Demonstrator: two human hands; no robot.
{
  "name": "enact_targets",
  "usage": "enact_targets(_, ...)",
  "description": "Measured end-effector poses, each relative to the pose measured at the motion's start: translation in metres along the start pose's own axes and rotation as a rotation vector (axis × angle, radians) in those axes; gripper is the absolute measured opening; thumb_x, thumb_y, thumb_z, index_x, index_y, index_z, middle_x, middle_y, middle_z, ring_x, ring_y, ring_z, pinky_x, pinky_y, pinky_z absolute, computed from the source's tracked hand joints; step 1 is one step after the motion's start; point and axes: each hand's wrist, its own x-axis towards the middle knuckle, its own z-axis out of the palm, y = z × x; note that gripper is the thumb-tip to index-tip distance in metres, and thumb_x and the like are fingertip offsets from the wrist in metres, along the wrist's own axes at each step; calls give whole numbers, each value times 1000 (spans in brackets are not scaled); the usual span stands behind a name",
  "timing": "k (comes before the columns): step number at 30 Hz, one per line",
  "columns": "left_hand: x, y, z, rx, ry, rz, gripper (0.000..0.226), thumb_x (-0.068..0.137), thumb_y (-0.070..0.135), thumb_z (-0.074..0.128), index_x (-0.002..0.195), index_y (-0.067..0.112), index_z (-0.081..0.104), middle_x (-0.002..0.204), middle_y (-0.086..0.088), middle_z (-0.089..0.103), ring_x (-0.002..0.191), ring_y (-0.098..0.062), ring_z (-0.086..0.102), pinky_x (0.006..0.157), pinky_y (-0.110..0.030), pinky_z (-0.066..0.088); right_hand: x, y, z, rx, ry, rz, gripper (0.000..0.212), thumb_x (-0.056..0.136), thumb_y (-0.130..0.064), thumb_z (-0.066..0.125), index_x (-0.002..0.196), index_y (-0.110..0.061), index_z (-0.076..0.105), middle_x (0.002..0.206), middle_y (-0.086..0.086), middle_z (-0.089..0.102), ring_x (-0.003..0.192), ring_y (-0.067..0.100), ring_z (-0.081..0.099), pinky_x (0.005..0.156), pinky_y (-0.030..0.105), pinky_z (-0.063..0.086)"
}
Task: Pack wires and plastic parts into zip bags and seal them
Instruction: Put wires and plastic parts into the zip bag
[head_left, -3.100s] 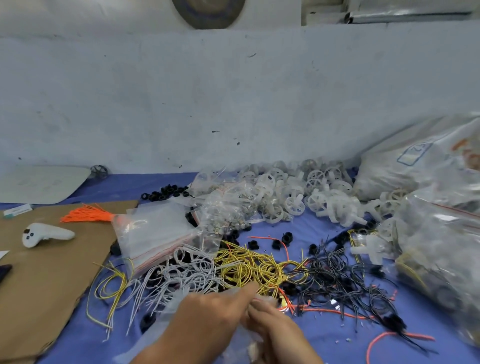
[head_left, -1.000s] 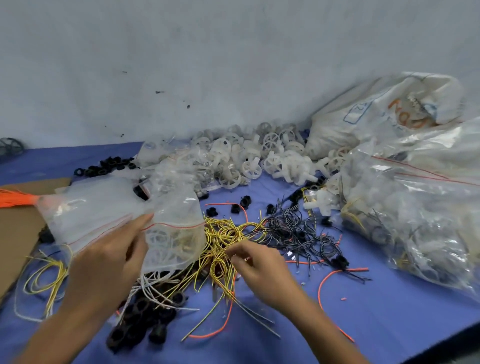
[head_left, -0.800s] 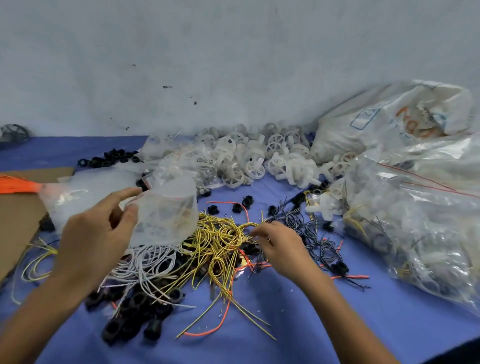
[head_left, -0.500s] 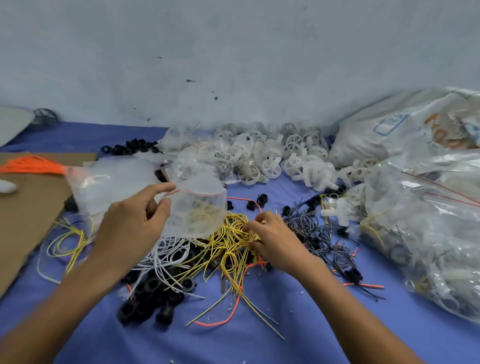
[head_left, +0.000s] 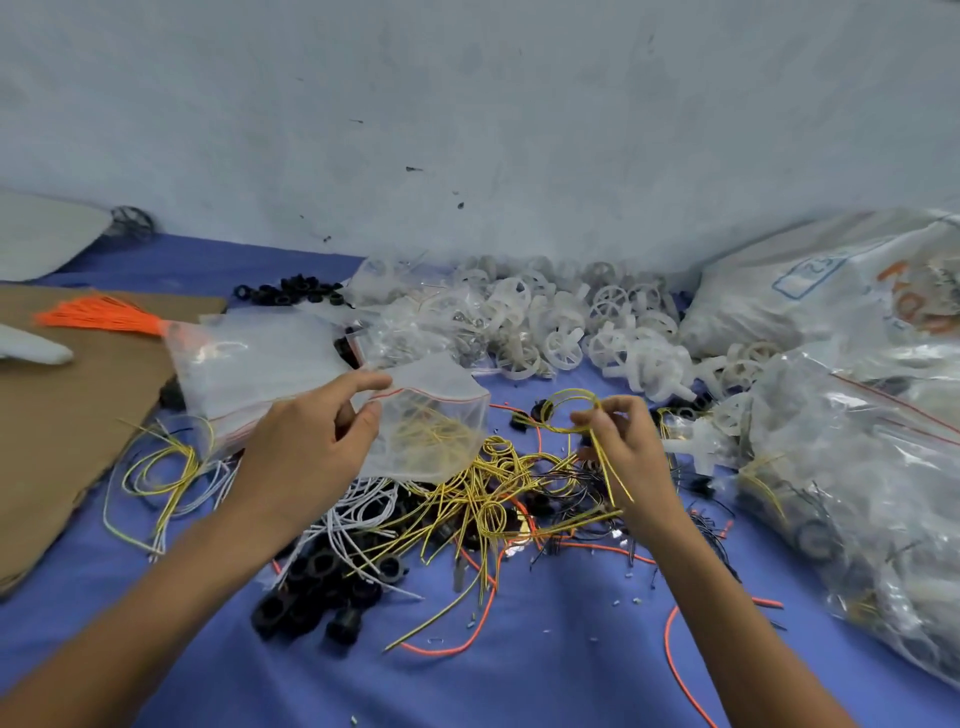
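Nearest on the blue cloth (head_left: 545, 670) lies a clump of black plastic rings (head_left: 317, 587), with loose orange and yellow strands straggling toward the viewer; none of this matters for the present move. Just beyond, the two hands work over the tangle of yellow wires (head_left: 488, 499). The right hand (head_left: 626, 447) pinches a coiled yellow wire (head_left: 569, 410) between thumb and fingertips, lifted clear of the heap with its tails hanging down past the wrist. The left hand (head_left: 311, 441) pinches the rim of a small zip bag (head_left: 434, 426) at its red seal line, forefinger stretched along the top so the mouth gapes toward the right. Yellow strands show through the film, though whether they lie inside or behind it cannot be told. The step appears to be feeding the coil into the bag, and it should go best if the loop leads and the tails follow, since a stray end is likely to catch the lip or foul the zip. The mouth needs to be held wide and steady, and the coil kept tight so it drags no neighbours up from the pile. Farther back sit a stack of empty zip bags (head_left: 249, 364) partly on the cardboard (head_left: 62, 426), a heap of white plastic wheels (head_left: 561, 327) against the wall, and bulky filled bags (head_left: 857, 467) to the right.
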Motion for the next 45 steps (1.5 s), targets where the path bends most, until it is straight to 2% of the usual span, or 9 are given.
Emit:
enact_targets(9, -2, 1, 7, -2, -21, -9, 24, 95, 33, 57, 117, 40, 63, 63, 9, 53, 60, -8, 52, 52, -29, 37, 0, -21, -6, 363, 74, 174, 11, 102, -23, 49, 104, -24, 60, 74, 0, 62, 62, 17, 55, 41, 26, 42)
enact_targets(16, -3, 8, 13, -5, -58, -4, 28, 96, 41, 54, 122, 37, 61, 58, 15, 52, 58, -3, 52, 55, -27, 35, -32, -39, -14, 760, -95, 266, 29, 86, -9, 61, 115, -12, 61, 84, 6, 67, 73, 13, 64, 66, 24, 58)
enact_targets(21, -1, 12, 19, 8, -73, 3, 31, 97, 42, 51, 127, 36, 59, 57, 15, 52, 61, -2, 52, 57, -29, 37, -61, -54, -2, 934, -219, 311, 26, 85, -3, 55, 105, -15, 66, 91, 8, 70, 77, 18, 69, 63, 28, 58)
enact_targets(27, -9, 23, 29, 114, -135, 85, 40, 100, 46, 39, 137, 36, 50, 74, 3, 67, 72, -23, 64, 61, -35, 43, -80, -67, 65, 904, -355, 421, 27, 81, -4, 63, 107, -9, 56, 108, 20, 66, 95, 31, 62, 78, 39, 57)
enact_targets(33, -26, 37, 33, 204, -122, 182, 38, 100, 41, 44, 137, 35, 53, 101, -4, 74, 87, -34, 68, 67, -41, 52, -68, -66, 122, 740, -260, 553, 19, 92, 5, 46, 89, -9, 58, 69, 8, 61, 63, 14, 61, 56, 25, 50)
enact_targets(36, -29, 35, 34, 174, -152, 167, 41, 101, 37, 44, 142, 35, 47, 114, -2, 70, 97, -32, 66, 75, -42, 52, -58, -67, 134, 733, -319, 651, 30, 90, 4, 39, 103, -8, 63, 84, 27, 46, 77, 16, 58, 72, 34, 48)
enact_targets(39, -30, 34, 31, 149, -135, 201, 44, 100, 37, 36, 142, 35, 48, 109, -5, 71, 92, -34, 66, 71, -41, 52, -60, -84, 156, 970, -296, 674, 37, 102, -5, 32, 92, -3, 68, 78, 14, 72, 62, 12, 70, 67, 23, 57)
enact_targets(43, -24, 26, 18, 151, -77, 220, 46, 96, 36, 37, 139, 30, 53, 97, -10, 73, 79, -37, 67, 61, -40, 51, -34, -86, 169, 1009, -314, 631, 55, 104, -7, 38, 64, -11, 77, 68, 4, 72, 58, 12, 68, 61, 17, 54)
enact_targets(45, -17, 16, 9, 173, -15, 173, 43, 98, 34, 39, 139, 30, 54, 90, -14, 73, 76, -39, 66, 60, -41, 49, -30, -93, 173, 912, -417, 591, 32, 97, -4, 47, 82, -17, 71, 86, 4, 68, 72, 12, 65, 72, 22, 52)
